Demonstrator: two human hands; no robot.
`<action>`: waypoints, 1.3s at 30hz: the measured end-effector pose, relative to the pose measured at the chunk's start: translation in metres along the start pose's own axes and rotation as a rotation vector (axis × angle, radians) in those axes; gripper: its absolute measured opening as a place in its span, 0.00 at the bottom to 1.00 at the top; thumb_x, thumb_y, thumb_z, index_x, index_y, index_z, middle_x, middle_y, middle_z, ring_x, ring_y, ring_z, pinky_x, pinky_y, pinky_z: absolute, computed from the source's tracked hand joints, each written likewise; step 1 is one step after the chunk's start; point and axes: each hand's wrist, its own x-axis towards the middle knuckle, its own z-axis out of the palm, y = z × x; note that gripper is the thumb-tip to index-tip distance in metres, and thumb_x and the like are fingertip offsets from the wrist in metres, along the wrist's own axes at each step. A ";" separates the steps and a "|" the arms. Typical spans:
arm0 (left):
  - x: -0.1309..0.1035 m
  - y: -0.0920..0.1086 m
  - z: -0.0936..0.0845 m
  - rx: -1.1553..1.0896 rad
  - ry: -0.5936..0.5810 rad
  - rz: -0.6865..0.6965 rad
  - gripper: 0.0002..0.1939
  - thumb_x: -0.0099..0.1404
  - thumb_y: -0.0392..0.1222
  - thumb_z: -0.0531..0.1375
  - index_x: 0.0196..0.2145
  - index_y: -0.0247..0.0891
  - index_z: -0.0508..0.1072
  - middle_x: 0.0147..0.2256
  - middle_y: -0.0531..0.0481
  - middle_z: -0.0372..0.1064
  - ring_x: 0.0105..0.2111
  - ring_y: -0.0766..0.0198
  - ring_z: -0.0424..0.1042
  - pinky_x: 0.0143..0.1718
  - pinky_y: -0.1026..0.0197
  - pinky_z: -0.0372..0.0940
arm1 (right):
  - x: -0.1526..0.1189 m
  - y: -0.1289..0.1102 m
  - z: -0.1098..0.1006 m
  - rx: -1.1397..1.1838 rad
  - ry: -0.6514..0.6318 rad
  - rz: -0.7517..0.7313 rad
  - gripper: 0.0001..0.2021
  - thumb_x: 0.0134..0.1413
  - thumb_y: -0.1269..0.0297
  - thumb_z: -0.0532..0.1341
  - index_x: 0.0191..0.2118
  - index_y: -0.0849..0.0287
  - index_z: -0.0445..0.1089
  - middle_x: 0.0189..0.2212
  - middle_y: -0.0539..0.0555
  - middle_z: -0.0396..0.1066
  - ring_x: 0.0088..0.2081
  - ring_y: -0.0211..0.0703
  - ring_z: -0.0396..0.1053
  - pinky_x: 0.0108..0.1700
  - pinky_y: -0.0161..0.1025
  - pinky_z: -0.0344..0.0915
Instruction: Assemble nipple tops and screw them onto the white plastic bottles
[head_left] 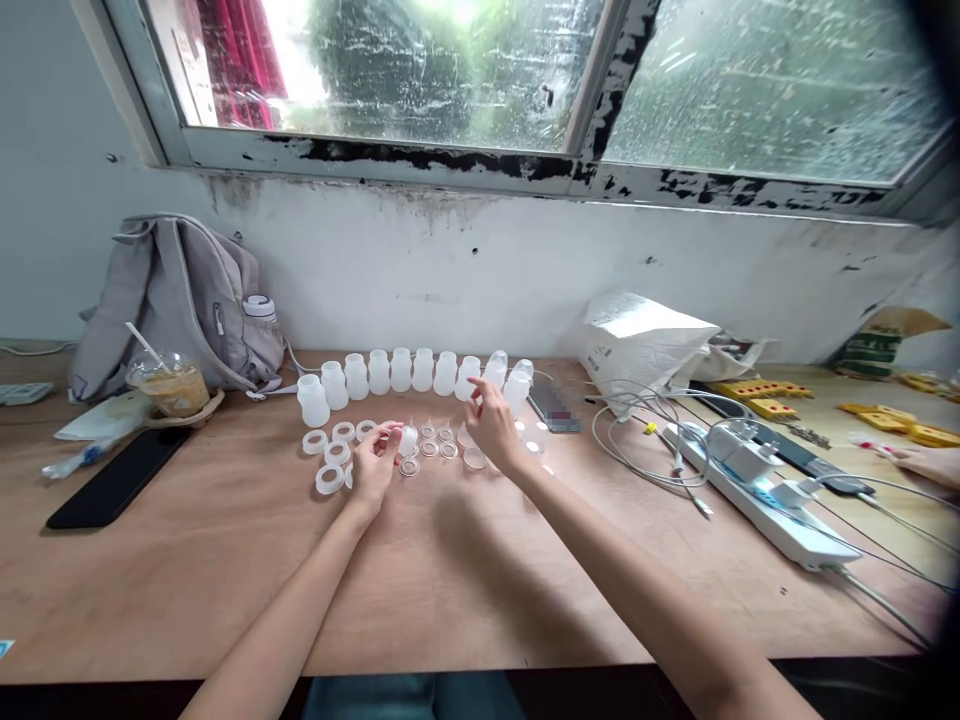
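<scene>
My left hand is closed, its fingertips pinching a small whitish bottle collar just over the table. Rings of frosted plastic lie on its left, partly hidden by the hand. Clear bottle teats stand in short rows to its right. My right hand hovers in front of the bottles, thumb and forefinger apart, with nothing visible between them. Under it are translucent discs, some covered by the wrist. Frosted baby bottles form a curved row behind; clear domed caps top the rightmost ones.
On the left are a grey backpack, an iced drink and a black phone. On the right, a white bag, tangled cables and a power strip. Another person's hand shows at the far right.
</scene>
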 end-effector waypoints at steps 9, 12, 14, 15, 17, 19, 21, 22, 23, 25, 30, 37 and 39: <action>0.000 0.000 -0.002 0.113 -0.025 0.088 0.19 0.58 0.54 0.55 0.39 0.36 0.72 0.39 0.45 0.67 0.28 0.67 0.66 0.24 0.68 0.62 | 0.062 0.044 0.032 -0.053 -0.111 0.243 0.20 0.46 0.73 0.54 0.48 0.65 0.60 0.29 0.59 0.70 0.28 0.44 0.69 0.32 0.37 0.59; -0.001 0.000 -0.001 0.139 -0.030 0.100 0.19 0.58 0.53 0.55 0.38 0.36 0.72 0.40 0.44 0.66 0.29 0.67 0.66 0.25 0.67 0.63 | 0.066 0.048 0.037 -0.056 -0.099 0.241 0.13 0.49 0.72 0.53 0.43 0.67 0.62 0.28 0.59 0.70 0.27 0.42 0.68 0.31 0.36 0.57; -0.002 0.000 0.000 0.146 -0.031 0.100 0.18 0.58 0.53 0.56 0.38 0.36 0.72 0.39 0.44 0.66 0.29 0.66 0.66 0.26 0.66 0.63 | 0.066 0.048 0.038 -0.061 -0.088 0.226 0.08 0.49 0.71 0.54 0.38 0.64 0.63 0.26 0.58 0.69 0.26 0.42 0.67 0.30 0.37 0.56; -0.002 0.000 0.001 0.146 -0.029 0.096 0.19 0.58 0.53 0.55 0.38 0.36 0.73 0.39 0.44 0.66 0.29 0.66 0.66 0.26 0.66 0.63 | 0.065 0.048 0.038 -0.064 -0.083 0.214 0.06 0.49 0.72 0.55 0.35 0.62 0.63 0.25 0.57 0.68 0.25 0.42 0.66 0.29 0.37 0.56; -0.002 -0.001 0.002 0.140 -0.019 0.082 0.19 0.58 0.54 0.55 0.38 0.35 0.72 0.39 0.44 0.67 0.28 0.66 0.66 0.25 0.66 0.63 | 0.063 0.044 0.035 -0.066 -0.075 0.181 0.03 0.47 0.72 0.56 0.30 0.58 0.62 0.23 0.55 0.67 0.24 0.42 0.64 0.28 0.38 0.56; -0.002 -0.002 0.002 0.129 -0.011 0.060 0.20 0.58 0.54 0.55 0.38 0.34 0.72 0.38 0.44 0.68 0.28 0.66 0.67 0.24 0.67 0.63 | 0.060 0.037 0.029 -0.064 -0.065 0.143 0.03 0.48 0.71 0.57 0.28 0.57 0.62 0.22 0.53 0.65 0.24 0.43 0.63 0.27 0.38 0.57; -0.003 -0.003 0.003 0.119 -0.011 0.039 0.21 0.58 0.55 0.55 0.38 0.34 0.72 0.36 0.44 0.69 0.27 0.66 0.67 0.24 0.67 0.62 | 0.056 0.026 0.017 -0.059 -0.042 0.109 0.01 0.50 0.69 0.56 0.30 0.57 0.63 0.23 0.52 0.64 0.25 0.43 0.62 0.28 0.39 0.58; -0.004 -0.002 0.003 0.113 -0.014 0.026 0.21 0.58 0.55 0.55 0.37 0.34 0.72 0.35 0.44 0.70 0.27 0.66 0.67 0.23 0.67 0.62 | 0.052 0.019 0.010 -0.055 -0.025 0.092 0.02 0.52 0.66 0.55 0.31 0.57 0.63 0.24 0.52 0.64 0.26 0.43 0.63 0.30 0.40 0.59; -0.005 -0.002 0.004 0.101 -0.017 0.008 0.21 0.58 0.56 0.55 0.37 0.34 0.72 0.34 0.45 0.70 0.26 0.66 0.66 0.23 0.68 0.61 | 0.048 0.012 0.001 -0.050 -0.006 0.079 0.04 0.53 0.64 0.55 0.32 0.57 0.64 0.28 0.53 0.64 0.27 0.43 0.63 0.31 0.41 0.60; -0.008 0.000 0.005 0.054 -0.024 -0.047 0.22 0.57 0.57 0.55 0.36 0.33 0.72 0.32 0.46 0.70 0.24 0.67 0.66 0.22 0.68 0.60 | 0.037 -0.001 -0.016 -0.030 0.041 0.050 0.07 0.53 0.60 0.55 0.33 0.57 0.64 0.36 0.56 0.62 0.31 0.42 0.64 0.34 0.41 0.62; -0.014 0.007 0.011 -0.093 -0.020 -0.165 0.21 0.57 0.56 0.55 0.34 0.33 0.71 0.27 0.50 0.67 0.21 0.71 0.62 0.21 0.69 0.57 | -0.007 -0.019 -0.042 0.259 0.018 -0.026 0.05 0.55 0.62 0.54 0.32 0.57 0.61 0.41 0.58 0.65 0.43 0.46 0.65 0.37 0.41 0.65; -0.015 0.008 0.013 -0.141 -0.021 -0.204 0.18 0.55 0.52 0.59 0.34 0.34 0.69 0.22 0.54 0.62 0.21 0.72 0.61 0.21 0.70 0.57 | -0.063 -0.005 -0.032 0.310 -0.051 -0.183 0.07 0.52 0.67 0.58 0.38 0.56 0.61 0.40 0.57 0.67 0.43 0.47 0.67 0.43 0.43 0.64; -0.015 0.007 0.014 -0.130 -0.026 -0.206 0.17 0.55 0.51 0.60 0.35 0.34 0.68 0.23 0.54 0.62 0.22 0.72 0.62 0.22 0.71 0.58 | -0.070 -0.001 -0.028 0.336 -0.054 -0.138 0.10 0.51 0.67 0.58 0.41 0.55 0.60 0.40 0.57 0.67 0.43 0.47 0.67 0.43 0.43 0.65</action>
